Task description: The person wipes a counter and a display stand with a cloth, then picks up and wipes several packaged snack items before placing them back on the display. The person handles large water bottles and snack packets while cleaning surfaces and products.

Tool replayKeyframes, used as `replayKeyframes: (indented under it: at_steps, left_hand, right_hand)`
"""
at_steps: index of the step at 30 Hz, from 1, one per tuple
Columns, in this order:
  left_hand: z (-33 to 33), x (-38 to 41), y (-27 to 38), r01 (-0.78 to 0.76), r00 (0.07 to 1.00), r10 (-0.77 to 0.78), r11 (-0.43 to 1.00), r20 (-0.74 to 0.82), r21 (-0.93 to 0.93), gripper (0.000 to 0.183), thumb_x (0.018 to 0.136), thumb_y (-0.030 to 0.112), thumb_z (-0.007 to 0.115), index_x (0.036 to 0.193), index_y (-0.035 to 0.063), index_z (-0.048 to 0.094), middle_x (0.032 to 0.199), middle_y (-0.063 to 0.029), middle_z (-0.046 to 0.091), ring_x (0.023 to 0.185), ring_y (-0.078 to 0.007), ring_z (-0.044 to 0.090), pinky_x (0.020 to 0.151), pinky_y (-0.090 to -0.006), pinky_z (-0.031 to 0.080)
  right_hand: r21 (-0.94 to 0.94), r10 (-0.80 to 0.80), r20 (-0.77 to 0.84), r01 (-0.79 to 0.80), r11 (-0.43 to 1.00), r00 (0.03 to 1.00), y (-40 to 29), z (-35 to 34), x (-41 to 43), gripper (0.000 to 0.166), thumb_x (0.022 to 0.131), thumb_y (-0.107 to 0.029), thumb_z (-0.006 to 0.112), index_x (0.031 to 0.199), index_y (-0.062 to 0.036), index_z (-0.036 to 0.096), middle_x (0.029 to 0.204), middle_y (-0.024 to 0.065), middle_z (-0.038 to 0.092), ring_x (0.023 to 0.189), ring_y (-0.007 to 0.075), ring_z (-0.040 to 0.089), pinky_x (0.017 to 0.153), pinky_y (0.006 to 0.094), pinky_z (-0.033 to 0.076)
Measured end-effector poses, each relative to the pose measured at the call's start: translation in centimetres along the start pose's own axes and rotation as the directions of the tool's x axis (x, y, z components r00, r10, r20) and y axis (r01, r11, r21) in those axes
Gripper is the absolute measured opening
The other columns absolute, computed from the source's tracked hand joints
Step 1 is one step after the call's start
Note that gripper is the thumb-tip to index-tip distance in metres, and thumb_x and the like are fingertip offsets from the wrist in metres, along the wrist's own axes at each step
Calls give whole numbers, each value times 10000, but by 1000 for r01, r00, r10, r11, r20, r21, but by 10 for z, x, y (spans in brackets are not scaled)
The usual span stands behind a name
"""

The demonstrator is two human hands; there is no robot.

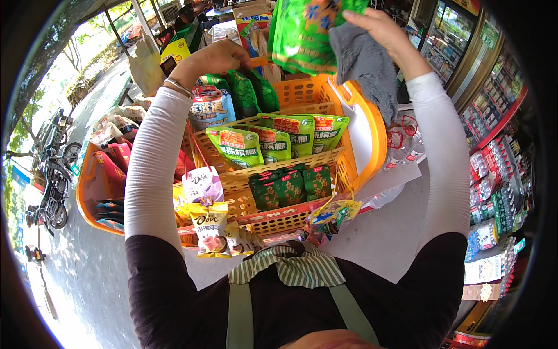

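Note:
My right hand (378, 29) holds up a shiny green snack pouch (305, 37), thumb across its upper right edge. A grey plush cloth (366, 65) hangs from the same hand, beside the pouch. My left hand (220, 61) reaches to the back of an orange plastic basket rack (370, 144). Its curled fingers are at the top of dark green pouches (244, 94); whether they grip one is hidden. A blue-and-white pouch (212, 104) stands just below that hand. Light green pouches (283, 141) fill the middle tier, and small dark green packets (290, 188) the front one.
Dove snack bags (210, 229) hang at the rack's front left. A bag of colourful wrapped sweets (333, 216) hangs front right. Red packets (111, 165) fill the left side section. Large water bottles (401, 141) stand at right, near stacked drinks (486, 196). Motorcycles (56, 179) are parked left.

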State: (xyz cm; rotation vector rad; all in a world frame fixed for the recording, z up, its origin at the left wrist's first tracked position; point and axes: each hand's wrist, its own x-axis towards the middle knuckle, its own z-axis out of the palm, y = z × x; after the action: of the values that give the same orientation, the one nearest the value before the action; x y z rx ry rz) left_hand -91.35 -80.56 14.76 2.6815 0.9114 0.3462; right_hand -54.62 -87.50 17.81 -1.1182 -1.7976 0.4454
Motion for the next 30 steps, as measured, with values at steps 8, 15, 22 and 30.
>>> replayKeyframes:
  at_steps: [8,15,22,30]
  left_hand:
    - [-5,-4,-15,-105,994,106,978,-4,-181,253,810,160,507,977,12,626,806,-70,647,739,-140,602,641,-267,479]
    - [14,31,13,17,980,2,996,-200,92,464,815,422,620,1067,39,551,764,-100,629,725,-181,607,618,-292,460]
    - [27,53,13,71,890,60,961,-451,268,734,643,500,749,1178,79,473,832,-150,635,777,-287,628,715,-348,479]
    - [14,55,7,107,864,3,976,-503,190,498,614,363,780,977,56,632,874,-98,664,799,-248,642,716,-336,491]
  right_hand:
    - [-73,126,229,-112,991,965,28,68,-1,320,827,-268,644,1010,-6,636,919,36,649,858,98,566,800,255,434]
    - [-362,143,199,-63,930,969,28,64,-12,325,768,-220,693,958,28,606,878,77,641,812,105,600,727,255,462]
    - [-418,-173,114,205,885,978,25,70,-20,372,703,-208,692,1009,-15,607,948,124,642,894,220,605,776,331,460]
    - [-411,-58,130,107,905,990,32,73,-6,439,684,-186,659,1096,-51,592,954,150,645,863,247,629,758,332,473]
